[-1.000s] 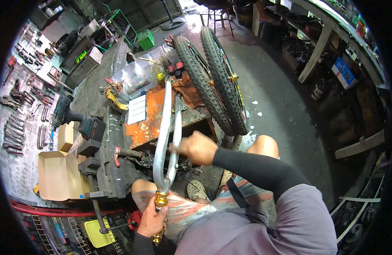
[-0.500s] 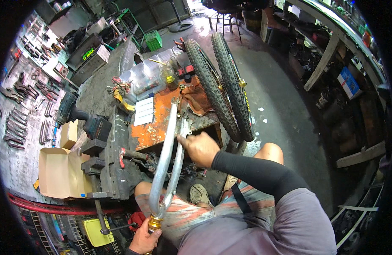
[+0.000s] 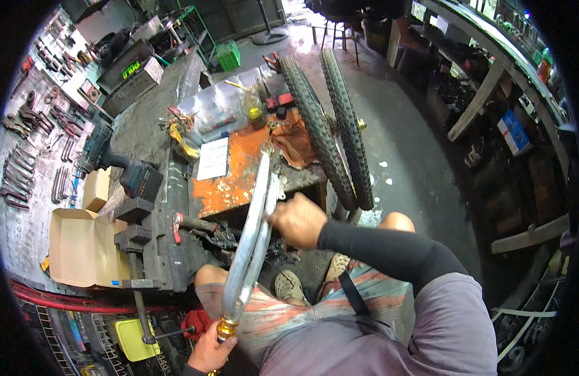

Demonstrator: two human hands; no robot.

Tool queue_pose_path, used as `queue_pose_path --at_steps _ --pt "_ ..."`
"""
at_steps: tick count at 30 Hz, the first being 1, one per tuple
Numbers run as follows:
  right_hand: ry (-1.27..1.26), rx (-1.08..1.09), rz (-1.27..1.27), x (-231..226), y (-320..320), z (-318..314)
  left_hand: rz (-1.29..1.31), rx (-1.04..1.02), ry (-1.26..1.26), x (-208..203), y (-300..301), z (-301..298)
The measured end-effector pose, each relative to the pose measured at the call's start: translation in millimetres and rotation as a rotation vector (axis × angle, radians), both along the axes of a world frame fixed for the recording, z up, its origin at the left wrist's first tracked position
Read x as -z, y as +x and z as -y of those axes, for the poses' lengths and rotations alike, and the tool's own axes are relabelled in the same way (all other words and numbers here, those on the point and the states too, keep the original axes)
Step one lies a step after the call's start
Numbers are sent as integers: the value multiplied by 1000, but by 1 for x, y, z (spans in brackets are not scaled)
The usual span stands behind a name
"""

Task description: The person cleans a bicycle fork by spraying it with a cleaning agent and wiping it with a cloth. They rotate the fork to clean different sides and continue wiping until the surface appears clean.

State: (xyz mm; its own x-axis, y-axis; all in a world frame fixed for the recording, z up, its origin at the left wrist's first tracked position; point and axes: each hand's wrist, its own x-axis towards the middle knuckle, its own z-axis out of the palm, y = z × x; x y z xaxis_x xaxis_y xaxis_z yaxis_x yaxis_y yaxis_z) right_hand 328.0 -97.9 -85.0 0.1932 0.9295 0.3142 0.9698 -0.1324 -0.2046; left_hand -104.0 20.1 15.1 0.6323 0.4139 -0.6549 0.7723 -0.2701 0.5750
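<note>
A bare silver bicycle fork (image 3: 243,247) slants up and away over my lap, its crown toward me and its legs pointing at the bench. My left hand (image 3: 209,349) is wrapped round its lower end, by the gold headset ring (image 3: 226,328). At the fork's right leg is my right hand (image 3: 298,220), fingers curled in and their tips against the metal. Slight blur covers that hand, and whatever may be between its fingers is hidden.
Ahead stands an orange worktop (image 3: 239,153) with a white sheet (image 3: 213,159), plastic bins (image 3: 217,106) and a brown rag (image 3: 294,145). Two knobby bicycle tyres (image 3: 347,119) lean at its right. A vise (image 3: 134,238), cordless drill (image 3: 139,178) and open cardboard box (image 3: 82,250) are at left.
The fork has turned a little, so its two legs look closer together. My right hand has moved slightly down along the leg. My left hand keeps its grip.
</note>
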Motion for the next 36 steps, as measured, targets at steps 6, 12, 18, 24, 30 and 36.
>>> queue_pose_path --at_steps 6,12,18,24,30,36 --pt "54 95 -121 2 -19 7 29 7 -8 -6 7 -2" --pt "45 127 116 5 35 -10 64 87 134 -4 6 -6" --pt "-10 38 -173 3 -2 6 80 169 185 -7 2 -12" --pt "67 240 29 7 47 -13 108 158 194 -6 9 -12" --pt "193 -203 -233 20 -63 23 25 42 -22 2 5 -9" --pt "198 178 -192 20 -46 3 9 -7 -63 -5 13 -6"
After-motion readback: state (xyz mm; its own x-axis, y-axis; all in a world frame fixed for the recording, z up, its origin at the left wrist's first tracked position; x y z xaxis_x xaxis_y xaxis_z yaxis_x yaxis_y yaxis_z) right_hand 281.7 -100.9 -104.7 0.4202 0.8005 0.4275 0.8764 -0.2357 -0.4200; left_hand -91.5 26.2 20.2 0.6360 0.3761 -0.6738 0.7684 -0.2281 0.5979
